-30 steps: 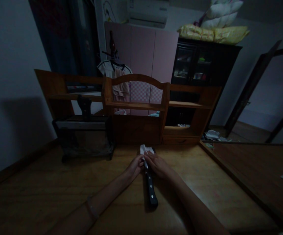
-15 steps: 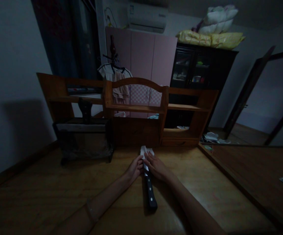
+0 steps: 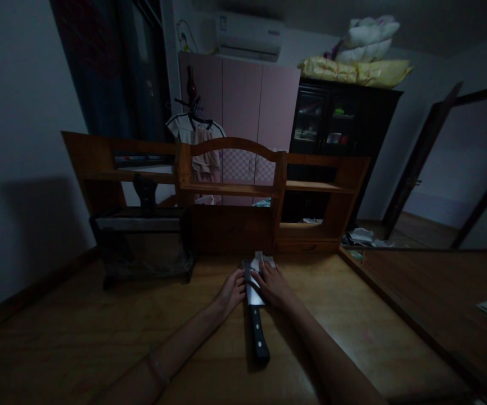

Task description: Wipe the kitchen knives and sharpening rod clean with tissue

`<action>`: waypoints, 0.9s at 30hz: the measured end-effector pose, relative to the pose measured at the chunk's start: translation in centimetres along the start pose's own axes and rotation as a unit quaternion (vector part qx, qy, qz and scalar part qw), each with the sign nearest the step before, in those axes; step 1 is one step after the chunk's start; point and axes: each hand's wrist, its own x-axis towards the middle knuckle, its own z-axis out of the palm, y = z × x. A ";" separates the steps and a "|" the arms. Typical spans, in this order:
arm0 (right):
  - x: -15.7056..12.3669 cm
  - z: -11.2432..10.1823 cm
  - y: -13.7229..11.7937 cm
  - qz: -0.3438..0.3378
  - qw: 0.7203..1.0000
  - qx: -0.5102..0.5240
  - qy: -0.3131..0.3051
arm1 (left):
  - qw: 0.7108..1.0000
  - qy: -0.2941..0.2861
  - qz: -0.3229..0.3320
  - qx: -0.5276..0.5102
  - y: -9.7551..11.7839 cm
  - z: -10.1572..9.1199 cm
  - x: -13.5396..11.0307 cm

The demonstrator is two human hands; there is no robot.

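A kitchen knife (image 3: 257, 332) with a black riveted handle lies on the wooden table, its handle toward me and its broad blade pointing away. My left hand (image 3: 231, 292) pinches the blade's left edge near the far end. On the blade's right side, my right hand (image 3: 272, 286) presses a crumpled white tissue (image 3: 258, 260) under its fingers. The tissue sticks out beyond the fingertips, at the far end of the blade. Part of the blade is hidden beneath the right fingers.
A dark knife block with a clear front (image 3: 144, 244) stands at the back left, one black handle rising from it. Behind the table (image 3: 176, 343) runs a wooden shelf unit (image 3: 235, 225). A raised edge (image 3: 395, 309) borders the right side.
My right hand has shifted slightly right with the tissue, uncovering more of the blade. My left hand stays at the blade's left edge. The view has tilted slightly.
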 end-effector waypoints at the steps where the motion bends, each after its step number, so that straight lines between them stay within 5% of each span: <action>1: 0.1 0.1 0.1 0.005 1.000 0.007 0.004 | 1.000 -0.001 -0.001 0.001 0.0 0.0 0.0; 10: -0.2 0.1 -0.8 -0.112 0.991 0.070 -0.026 | 0.998 -0.002 0.002 -0.061 -0.1 0.2 0.3; 27: 2.0 0.0 -2.3 -0.128 0.991 0.021 -0.023 | 0.998 0.026 -0.002 -0.051 0.1 0.5 0.0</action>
